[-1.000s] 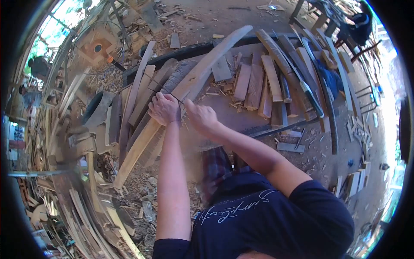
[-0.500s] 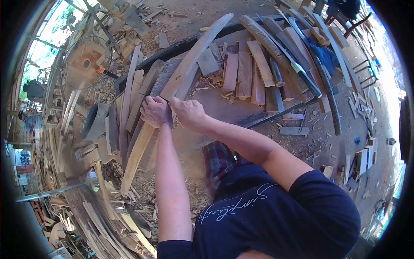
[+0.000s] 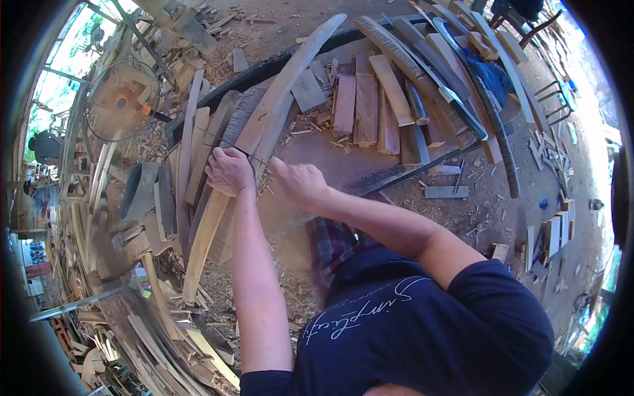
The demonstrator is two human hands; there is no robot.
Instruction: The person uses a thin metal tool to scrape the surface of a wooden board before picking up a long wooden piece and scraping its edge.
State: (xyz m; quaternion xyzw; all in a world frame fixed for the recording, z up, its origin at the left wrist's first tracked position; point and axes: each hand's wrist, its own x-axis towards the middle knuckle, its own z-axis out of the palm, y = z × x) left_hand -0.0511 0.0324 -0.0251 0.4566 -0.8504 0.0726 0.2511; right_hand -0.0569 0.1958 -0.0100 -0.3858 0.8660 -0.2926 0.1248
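A long, curved wooden board (image 3: 274, 99) slants from the upper middle down toward the lower left. My left hand (image 3: 230, 173) is closed over it, fingers curled on the wood. Just beyond those fingers a thin, dark, rod-like tool (image 3: 249, 154) lies across the board. My right hand (image 3: 302, 185) is closed in a fist round the tool's near end, right of the board. The tool's exact kind is too small to tell, and its grip is hidden in my fist. More dark planks lie under and beside the board.
Several wood blocks (image 3: 366, 109) lie in rows beyond my hands. Long curved pieces and a handsaw-like tool (image 3: 465, 119) rest at upper right. A round caged fan (image 3: 122, 102) stands at upper left. Wood scraps and shavings cover the ground; a log (image 3: 125, 317) lies lower left.
My right hand has drawn back to the right, away from my left hand, so more of the tool shows between them. My left hand stays on the board. The view has shifted slightly.
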